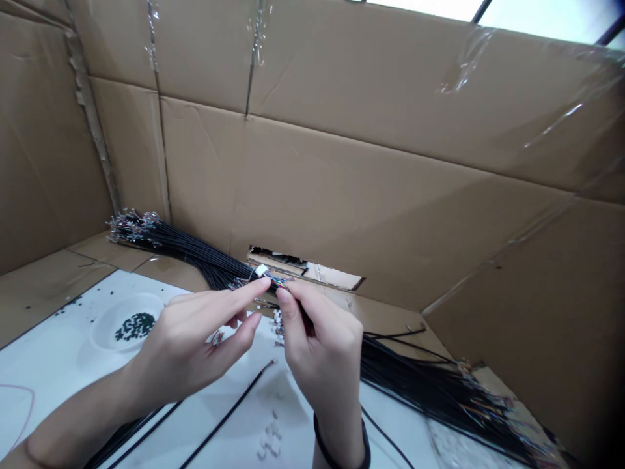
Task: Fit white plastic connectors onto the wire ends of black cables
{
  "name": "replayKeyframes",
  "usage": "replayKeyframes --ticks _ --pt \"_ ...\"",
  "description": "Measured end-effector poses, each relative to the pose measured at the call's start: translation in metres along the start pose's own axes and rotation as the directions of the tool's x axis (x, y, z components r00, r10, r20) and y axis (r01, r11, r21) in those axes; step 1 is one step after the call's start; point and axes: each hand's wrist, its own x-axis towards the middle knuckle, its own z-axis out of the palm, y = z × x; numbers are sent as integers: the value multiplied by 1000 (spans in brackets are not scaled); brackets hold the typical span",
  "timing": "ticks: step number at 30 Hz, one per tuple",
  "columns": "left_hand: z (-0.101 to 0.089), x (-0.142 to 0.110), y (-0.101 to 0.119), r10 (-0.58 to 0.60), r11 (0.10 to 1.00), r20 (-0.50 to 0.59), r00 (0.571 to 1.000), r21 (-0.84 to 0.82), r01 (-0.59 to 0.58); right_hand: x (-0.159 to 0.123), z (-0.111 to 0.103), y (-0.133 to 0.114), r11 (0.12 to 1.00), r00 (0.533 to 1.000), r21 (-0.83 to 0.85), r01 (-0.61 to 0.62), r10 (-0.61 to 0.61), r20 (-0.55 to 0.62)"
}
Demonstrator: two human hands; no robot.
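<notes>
Between thumb and forefinger, my right hand (325,342) pinches a black cable whose thin coloured wires (277,282) fan out toward a small white connector (262,270). My left hand (193,332) is open, its forefinger stretched to the wires just below the connector and its thumb held apart. Whether that fingertip presses on the wires is hard to tell. Some coloured wire ends (216,337) show beneath the left hand; whether they are held or lie behind it is unclear. Several white connectors (278,326) lie just beyond the right thumb.
A thick bundle of black cables (185,244) lies at the back left, another (415,378) at the right. A white dish (105,326) holds small dark pieces. A single black cable (229,410) crosses the white tabletop (288,404). Cardboard walls (342,182) surround it, with a slot cut at the back.
</notes>
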Motion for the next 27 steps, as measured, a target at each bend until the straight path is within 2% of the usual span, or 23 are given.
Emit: replayKeyframes --ticks 7,27 --pt "-1 2 0 -7 1000 37 999 -2 7 0 0 0 1000 1000 -10 7 -7 7" --pt "-2 0 2 -22 999 8 1000 -28 22 -1 1 0 1000 1000 -8 14 -14 1"
